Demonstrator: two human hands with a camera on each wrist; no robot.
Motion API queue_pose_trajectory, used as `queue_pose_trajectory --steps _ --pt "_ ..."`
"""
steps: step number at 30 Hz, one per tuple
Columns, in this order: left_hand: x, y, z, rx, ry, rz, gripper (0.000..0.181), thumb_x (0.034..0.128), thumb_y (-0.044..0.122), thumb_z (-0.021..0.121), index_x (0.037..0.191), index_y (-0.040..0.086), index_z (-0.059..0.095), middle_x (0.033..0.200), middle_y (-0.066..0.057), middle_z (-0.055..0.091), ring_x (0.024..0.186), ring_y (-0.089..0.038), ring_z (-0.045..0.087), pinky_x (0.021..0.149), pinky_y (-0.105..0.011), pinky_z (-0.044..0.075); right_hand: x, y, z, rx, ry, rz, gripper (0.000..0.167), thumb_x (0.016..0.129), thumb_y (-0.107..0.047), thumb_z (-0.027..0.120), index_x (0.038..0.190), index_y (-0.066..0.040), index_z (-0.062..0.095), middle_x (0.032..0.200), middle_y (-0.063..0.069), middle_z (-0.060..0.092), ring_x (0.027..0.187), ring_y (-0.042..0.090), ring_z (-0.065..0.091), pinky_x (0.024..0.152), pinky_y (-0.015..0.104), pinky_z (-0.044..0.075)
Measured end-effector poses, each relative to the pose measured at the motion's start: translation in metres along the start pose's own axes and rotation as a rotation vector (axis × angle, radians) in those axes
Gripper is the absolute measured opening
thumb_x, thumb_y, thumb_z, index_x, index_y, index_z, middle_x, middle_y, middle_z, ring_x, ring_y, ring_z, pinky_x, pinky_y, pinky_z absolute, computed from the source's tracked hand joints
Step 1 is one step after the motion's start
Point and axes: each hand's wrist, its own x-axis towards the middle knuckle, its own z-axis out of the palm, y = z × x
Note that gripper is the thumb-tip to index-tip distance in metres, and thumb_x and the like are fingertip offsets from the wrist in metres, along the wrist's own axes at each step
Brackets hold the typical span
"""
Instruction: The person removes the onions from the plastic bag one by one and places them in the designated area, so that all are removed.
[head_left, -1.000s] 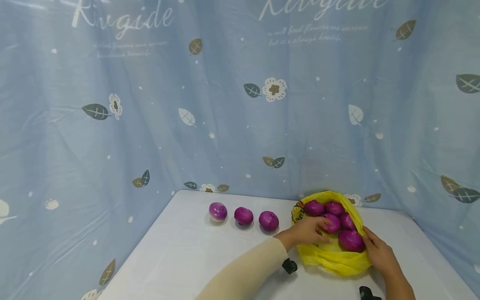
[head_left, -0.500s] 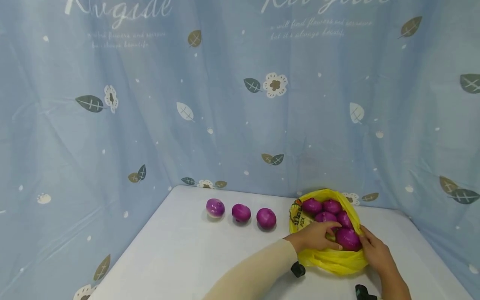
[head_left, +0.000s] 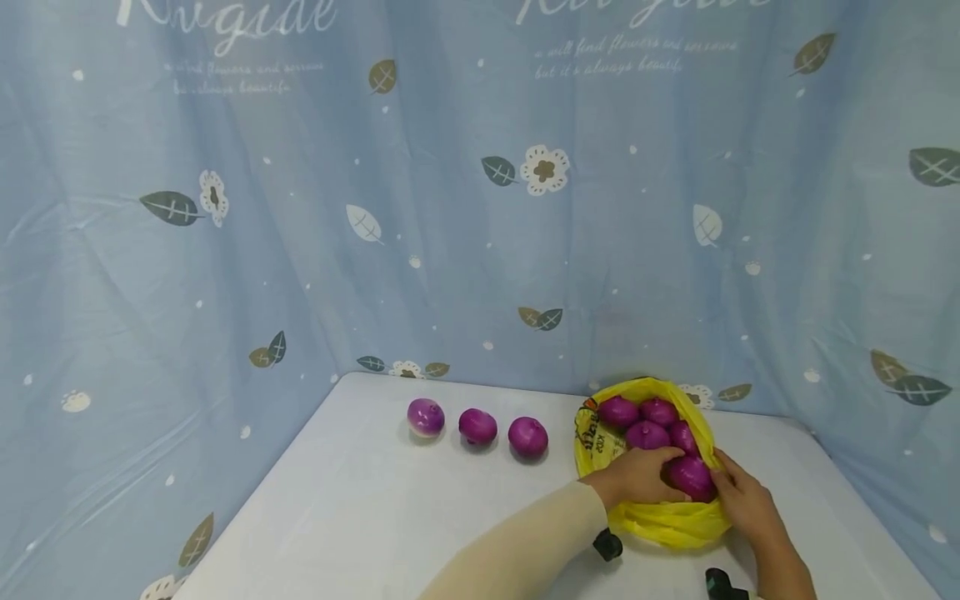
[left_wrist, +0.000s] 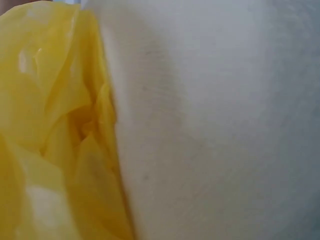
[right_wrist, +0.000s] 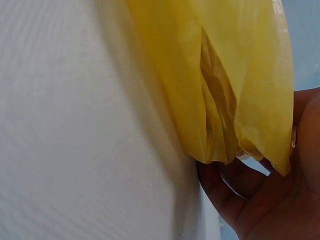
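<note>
The left hand (head_left: 647, 476) gripped an onion (head_left: 691, 477) in the yellow bag (head_left: 671, 527) the right hand (head_left: 750, 500) held. It looked part done: four onions (head_left: 647, 434) were inside past the hands, three others (head_left: 528, 437) out to their left.

At the lower right of the head view we see a yellow bag (head_left: 675, 527), crumpled and wide-mouthed, with dark print at its left side. In it we count five glossy purple onions (head_left: 647, 434), clustered; the left hand (head_left: 636, 477) holds the front onion (head_left: 693, 477), and the right hand (head_left: 744, 495) grips the bag's right edge. Nearer the lower centre, we find three loose onions (head_left: 477, 426) spaced in a row, the leftmost pale underneath.
</note>
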Motion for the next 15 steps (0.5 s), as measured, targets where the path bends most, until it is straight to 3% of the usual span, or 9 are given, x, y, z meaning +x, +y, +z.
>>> queue_pose_trajectory --steps 6,15 --pt "-0.002 -0.007 0.010 0.041 0.108 0.007 0.061 0.0848 0.050 0.071 0.140 0.036 0.048 0.125 0.022 0.056 0.115 0.001 0.052 0.092 -0.020 0.044 0.000 -0.009 0.001 -0.007 -0.005 -0.012 0.063 0.106 -0.041 0.022 0.153 -0.001 0.014 0.146 0.038 0.022 0.131 0.060 0.019 0.101 0.071 0.020" --pt "-0.008 0.006 0.005 0.004 0.095 0.018 0.053 0.0836 0.044 0.076 0.129 0.028 0.053 0.119 0.020 0.058 0.106 0.006 0.053 0.085 -0.013 0.044 -0.001 -0.007 0.000 -0.027 -0.049 -0.019 0.065 0.105 -0.045 0.022 0.153 -0.001 0.015 0.147 0.038 0.019 0.131 0.061 0.017 0.101 0.072 0.019"
